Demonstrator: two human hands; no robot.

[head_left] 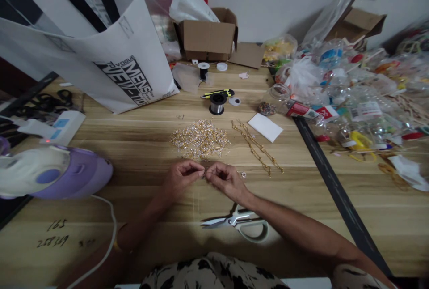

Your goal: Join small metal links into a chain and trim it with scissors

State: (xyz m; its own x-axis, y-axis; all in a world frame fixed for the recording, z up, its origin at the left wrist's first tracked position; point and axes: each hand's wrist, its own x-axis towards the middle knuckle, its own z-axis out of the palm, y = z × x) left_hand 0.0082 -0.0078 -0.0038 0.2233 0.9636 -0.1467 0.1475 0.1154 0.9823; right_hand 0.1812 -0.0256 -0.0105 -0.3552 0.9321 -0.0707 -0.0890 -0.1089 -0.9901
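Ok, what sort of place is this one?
Most likely a home jewellery-making bench: a wooden table with a pile of gold findings, gold chains and a wire spool, where the left hand and right hand pinch a small metal piece.

A small metal piece (203,175) sits just below the centre of the frame, pinched between the fingertips of the left hand (182,178) and the right hand (225,180), which meet over it. It is tiny, pale and shiny. The fingers cover most of it, so its shape cannot be told. Just above it in the frame lies a heap of gold and silver findings (200,139). These thin, glinting bits lie tangled and spread flat on the wooden surface (140,155), near the hands but not touching them.
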